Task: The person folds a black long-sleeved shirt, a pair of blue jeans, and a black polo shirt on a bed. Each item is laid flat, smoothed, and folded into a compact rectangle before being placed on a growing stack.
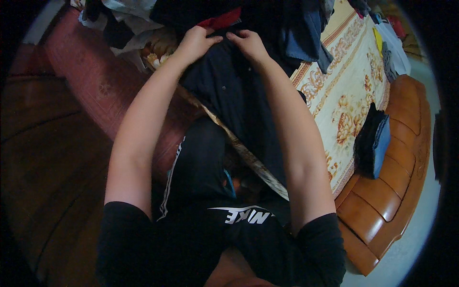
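A dark garment (220,79) with small round studs or buttons lies spread before me, its lower part hanging over the near edge of the floral-covered table. Bright red cloth (221,21) shows at its far end. My left hand (197,44) is closed on the dark garment beside the red cloth, thumb pointing right. Just to its right, my right hand (248,44) pinches the same garment, with thumb and forefinger close to the left thumb. The fingertips are partly hidden in the dark cloth, so the exact part of the garment cannot be made out.
A cream floral tablecloth (351,112) covers the table. Blue jeans (302,40) and other dark clothes lie at the far side, pale clothes (136,28) at far left. Folded dark and blue clothing (374,141) rests on a brown leather seat (377,196). A reddish padded seat (95,76) stands left.
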`<control>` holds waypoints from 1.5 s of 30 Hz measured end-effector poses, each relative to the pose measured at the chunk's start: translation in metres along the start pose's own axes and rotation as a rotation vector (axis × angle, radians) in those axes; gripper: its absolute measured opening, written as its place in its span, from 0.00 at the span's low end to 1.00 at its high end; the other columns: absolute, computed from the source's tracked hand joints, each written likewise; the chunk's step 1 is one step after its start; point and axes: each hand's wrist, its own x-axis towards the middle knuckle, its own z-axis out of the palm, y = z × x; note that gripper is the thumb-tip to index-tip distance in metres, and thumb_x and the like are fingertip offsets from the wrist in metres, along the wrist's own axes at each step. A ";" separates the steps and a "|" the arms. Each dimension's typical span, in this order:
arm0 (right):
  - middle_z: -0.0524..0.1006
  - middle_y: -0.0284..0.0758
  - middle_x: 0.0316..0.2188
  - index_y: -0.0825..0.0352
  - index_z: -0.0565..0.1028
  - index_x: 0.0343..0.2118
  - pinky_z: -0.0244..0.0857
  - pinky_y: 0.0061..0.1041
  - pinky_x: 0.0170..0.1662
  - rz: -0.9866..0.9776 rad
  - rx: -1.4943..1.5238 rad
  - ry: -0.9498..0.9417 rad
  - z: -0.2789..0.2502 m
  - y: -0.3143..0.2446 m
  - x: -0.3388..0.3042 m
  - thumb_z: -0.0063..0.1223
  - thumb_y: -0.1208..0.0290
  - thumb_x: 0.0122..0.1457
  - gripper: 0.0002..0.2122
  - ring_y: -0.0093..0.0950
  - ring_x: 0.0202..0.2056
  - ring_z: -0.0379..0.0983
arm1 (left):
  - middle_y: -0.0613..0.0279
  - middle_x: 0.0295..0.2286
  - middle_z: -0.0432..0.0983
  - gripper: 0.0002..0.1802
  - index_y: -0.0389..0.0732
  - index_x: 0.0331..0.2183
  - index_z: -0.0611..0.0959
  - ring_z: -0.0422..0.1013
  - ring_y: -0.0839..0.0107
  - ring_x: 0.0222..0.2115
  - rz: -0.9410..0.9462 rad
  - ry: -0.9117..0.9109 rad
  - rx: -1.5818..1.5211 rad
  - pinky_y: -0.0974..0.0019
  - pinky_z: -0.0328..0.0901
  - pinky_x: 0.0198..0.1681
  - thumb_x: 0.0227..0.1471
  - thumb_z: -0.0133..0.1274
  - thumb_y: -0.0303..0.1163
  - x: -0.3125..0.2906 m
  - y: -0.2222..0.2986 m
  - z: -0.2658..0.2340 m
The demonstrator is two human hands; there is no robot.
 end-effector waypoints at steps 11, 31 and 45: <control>0.63 0.41 0.43 0.63 0.66 0.44 0.52 0.40 0.46 -0.348 -0.371 0.569 0.036 0.009 -0.076 0.58 0.66 0.43 0.23 0.40 0.46 0.58 | 0.46 0.28 0.72 0.14 0.36 0.31 0.72 0.69 0.48 0.30 -0.073 0.238 0.236 0.55 0.63 0.31 0.48 0.50 0.37 -0.075 0.003 0.002; 0.67 0.32 0.21 0.62 0.69 0.21 0.55 0.30 0.31 -0.466 -0.654 0.301 0.077 0.013 -0.181 0.51 0.69 0.43 0.04 0.30 0.28 0.64 | 0.53 0.28 0.72 0.17 0.41 0.31 0.70 0.69 0.52 0.30 -0.100 0.190 0.456 0.54 0.64 0.29 0.48 0.49 0.46 -0.083 0.009 -0.022; 0.71 0.36 0.23 0.64 0.71 0.23 0.60 0.33 0.32 -0.364 -0.526 0.163 0.074 0.005 -0.189 0.47 0.70 0.48 0.04 0.34 0.29 0.68 | 0.54 0.32 0.67 0.09 0.37 0.32 0.73 0.65 0.56 0.34 0.129 0.448 0.135 0.60 0.59 0.38 0.45 0.51 0.28 -0.110 -0.028 0.003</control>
